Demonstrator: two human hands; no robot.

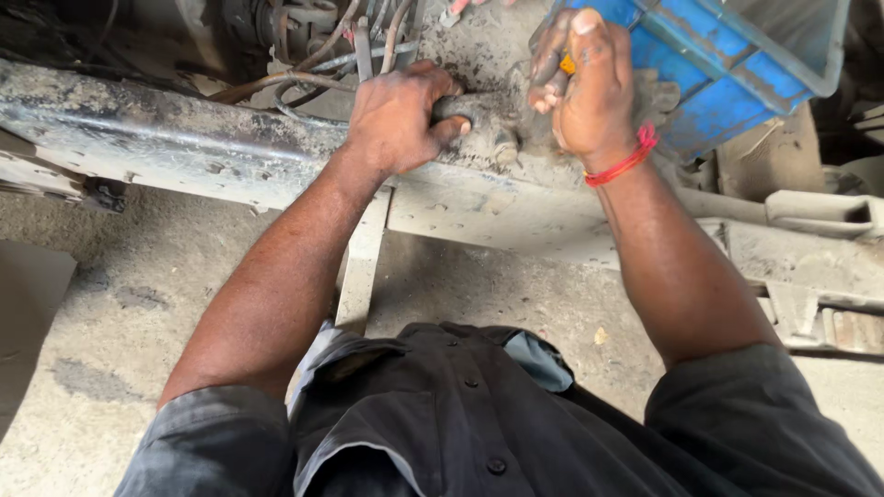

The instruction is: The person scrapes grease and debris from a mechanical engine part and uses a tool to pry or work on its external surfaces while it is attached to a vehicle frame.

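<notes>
Two hands work a grimy metal fitting (493, 124) on the dusty frame rail's (184, 147) top edge. Left hand (401, 115) clamps its dark stub; right hand (589, 87) closes around something small and orange above it. Fitting remains mounted, so removal looks unfinished.

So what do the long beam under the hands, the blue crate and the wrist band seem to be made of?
Long beam: probably steel, dull grey, with chipped paint and a coat of dust.
Blue crate: looks like moulded plastic, even blue with ribbed walls and a dusty rim.
Wrist band below the right hand: seemingly red thread or cord, thin and matte.
</notes>
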